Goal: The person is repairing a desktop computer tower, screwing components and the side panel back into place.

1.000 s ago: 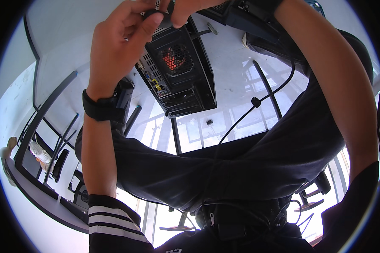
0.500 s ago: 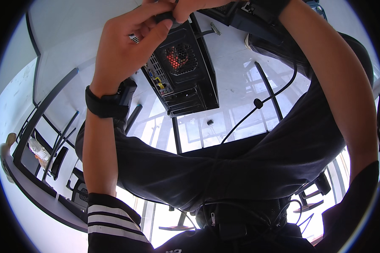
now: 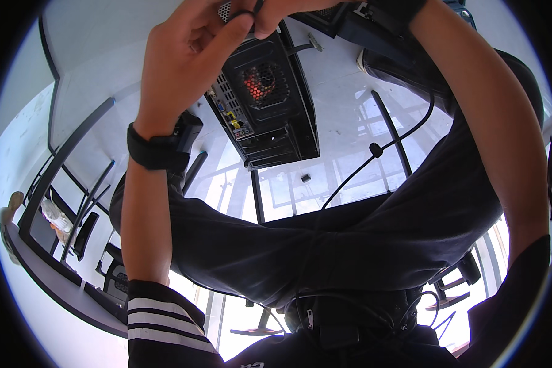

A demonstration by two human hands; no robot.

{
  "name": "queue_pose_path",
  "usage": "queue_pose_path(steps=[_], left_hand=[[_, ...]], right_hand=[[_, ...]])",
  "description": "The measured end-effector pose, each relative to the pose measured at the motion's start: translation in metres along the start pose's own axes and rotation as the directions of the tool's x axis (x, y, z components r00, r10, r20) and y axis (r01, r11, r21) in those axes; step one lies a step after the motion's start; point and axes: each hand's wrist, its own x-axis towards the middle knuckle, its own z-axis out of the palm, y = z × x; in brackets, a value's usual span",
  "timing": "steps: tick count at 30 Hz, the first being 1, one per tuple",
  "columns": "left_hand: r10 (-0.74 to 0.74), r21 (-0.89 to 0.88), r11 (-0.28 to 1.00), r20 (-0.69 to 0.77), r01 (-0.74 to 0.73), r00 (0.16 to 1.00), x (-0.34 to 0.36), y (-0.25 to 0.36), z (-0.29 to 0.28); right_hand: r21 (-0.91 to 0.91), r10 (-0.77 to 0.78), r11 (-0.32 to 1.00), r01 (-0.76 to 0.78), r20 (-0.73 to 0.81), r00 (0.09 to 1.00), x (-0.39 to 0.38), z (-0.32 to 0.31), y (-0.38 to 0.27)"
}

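At the top edge, my left hand is closed, its thumb and fingers pinching a thin, curved black cable. My right hand meets it there, fingers closed on the same cable; the upper frame edge cuts off part of this hand. What lies at the cable's end is hidden by the fingers. Just below and behind both hands stands a black computer case, its rear side showing a honeycomb fan grille with a red-orange glow, a column of ports and slot covers.
A second black case-like unit sits at the top, with a cable plug beside it on the pale, glossy floor. A black cable with a round bead crosses my lap. Table legs and a desk frame stand at left.
My left thumb has shifted slightly up, and the black piece between my hands now shows as a thin curve instead of a thicker dark lump. The case appears almost unmoved.
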Motion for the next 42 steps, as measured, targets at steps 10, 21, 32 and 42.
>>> queue_pose_path(steps=[10,21,32,42], left_hand=[[-0.212,0.024,0.977,0.156,0.211,0.965,-0.001,0.011,-0.005],[0.199,-0.005,0.98,0.056,-0.199,0.978,-0.002,0.001,0.0],[-0.196,0.148,0.974,0.153,0.174,0.969,-0.005,0.004,-0.004],[0.014,-0.055,0.999,0.203,-0.003,0.979,-0.001,0.01,-0.008]], right_hand=[[0.078,-0.056,0.995,0.054,0.021,0.998,0.0,0.002,0.008],[-0.009,-0.024,1.0,0.024,0.025,0.999,-0.003,0.001,0.002],[-0.056,-0.063,0.996,0.067,0.069,0.996,-0.004,0.0,-0.008],[0.003,-0.1,0.995,0.1,0.063,0.993,0.0,-0.005,0.018]])
